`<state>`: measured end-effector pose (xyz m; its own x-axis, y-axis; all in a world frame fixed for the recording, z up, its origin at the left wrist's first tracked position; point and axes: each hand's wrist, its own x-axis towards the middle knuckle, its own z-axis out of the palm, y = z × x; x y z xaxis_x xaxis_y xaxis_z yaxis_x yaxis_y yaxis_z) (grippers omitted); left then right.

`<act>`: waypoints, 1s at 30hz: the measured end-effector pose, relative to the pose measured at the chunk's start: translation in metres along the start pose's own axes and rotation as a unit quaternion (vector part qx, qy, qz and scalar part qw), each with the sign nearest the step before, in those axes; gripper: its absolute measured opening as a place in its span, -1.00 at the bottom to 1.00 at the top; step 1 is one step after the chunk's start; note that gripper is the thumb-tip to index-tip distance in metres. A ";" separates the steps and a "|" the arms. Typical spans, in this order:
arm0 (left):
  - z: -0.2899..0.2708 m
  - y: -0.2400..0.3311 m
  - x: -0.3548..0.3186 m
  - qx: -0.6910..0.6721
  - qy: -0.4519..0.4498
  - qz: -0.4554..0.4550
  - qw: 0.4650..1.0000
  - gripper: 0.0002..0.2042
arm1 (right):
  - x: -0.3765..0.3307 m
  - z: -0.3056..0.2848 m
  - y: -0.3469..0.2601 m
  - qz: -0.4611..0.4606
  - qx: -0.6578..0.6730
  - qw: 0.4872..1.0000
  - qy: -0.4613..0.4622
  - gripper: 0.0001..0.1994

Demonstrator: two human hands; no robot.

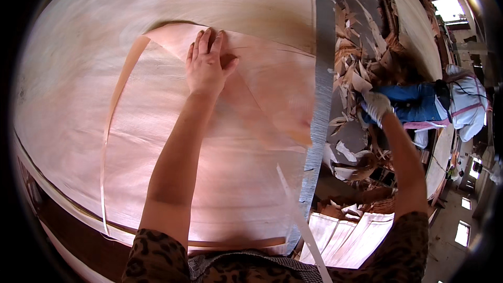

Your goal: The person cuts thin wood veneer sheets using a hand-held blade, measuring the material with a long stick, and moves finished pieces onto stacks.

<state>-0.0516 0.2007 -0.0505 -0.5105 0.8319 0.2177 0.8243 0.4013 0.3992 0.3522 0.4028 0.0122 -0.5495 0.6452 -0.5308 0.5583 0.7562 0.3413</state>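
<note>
Veneer (pixel 270 76), thin pinkish pc., lies on upper mid to R part of the large sheet (pixel 73 105). Top edge slopes from a L corner down toward R; R side comes up next to the grey edge strip (pixel 320 105) of the bench. Narrow dark gap along top edge nr L corner. Lower R portion blurred; exact outline there cannot be told.

L hand (pixel 205 69): bare, palm down on veneer, nr its top edge. Fingers extended, thumb out to R. Grip: released, flat contact only.

R hand (pixel 377 106): white glove, out to R past the edge strip, over scraps (pixel 346 52). Pale pc. (pixel 360 82) adj. to fingertips; grip cannot be told, held or merely beside it.

Tan strip (pixel 121 81), long & narrow, runs from L corner of veneer, curving down toward btm L of sheet, tapering en route. White strip (pixel 301 220), also narrow, slants across lower R, from sheet area past the edge strip to btm of view; partly blurred.

Scraps: torn, brown to pale, heaped loosely R of the edge strip. Pale sheets (pixel 338 236) at btm R, below scraps. Sleeves (pixel 157 256): dk spotted pattern, both arms.

Co-worker (pixel 419 106) far R, beyond scraps: blue trousers, pale top w/ pink bands. Windows (pixel 449 9) bright, upper R bkgd.
</note>
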 end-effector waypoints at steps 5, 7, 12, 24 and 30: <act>-0.007 0.002 0.000 0.030 0.010 0.011 0.999 -0.36 | 0.000 -0.046 -0.136 -0.110 0.287 0.911 0.274 -0.79; -0.016 -0.002 0.007 0.041 -0.043 -0.018 0.998 -0.34 | 0.002 -0.089 -0.193 -0.154 0.302 0.892 0.300 -0.85; -0.057 -0.050 0.042 0.145 0.027 0.065 0.987 -0.43 | 0.019 -0.060 -0.209 -0.101 0.302 0.884 0.342 -0.89; -0.239 -0.243 -0.056 0.421 0.109 -0.001 0.900 -0.41 | -0.083 -0.138 -0.225 -0.225 0.809 0.476 0.262 -0.87; -0.201 -0.144 -0.071 0.206 0.041 0.035 0.977 -0.57 | -0.162 -0.196 -0.240 -0.515 0.776 0.315 0.179 -0.79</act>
<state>-0.1837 0.0071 0.0556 -0.4532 0.8360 0.3093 0.8780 0.4786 -0.0072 0.1854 0.1380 0.1688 -0.8165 0.3246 0.4774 -0.5529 -0.2018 -0.8084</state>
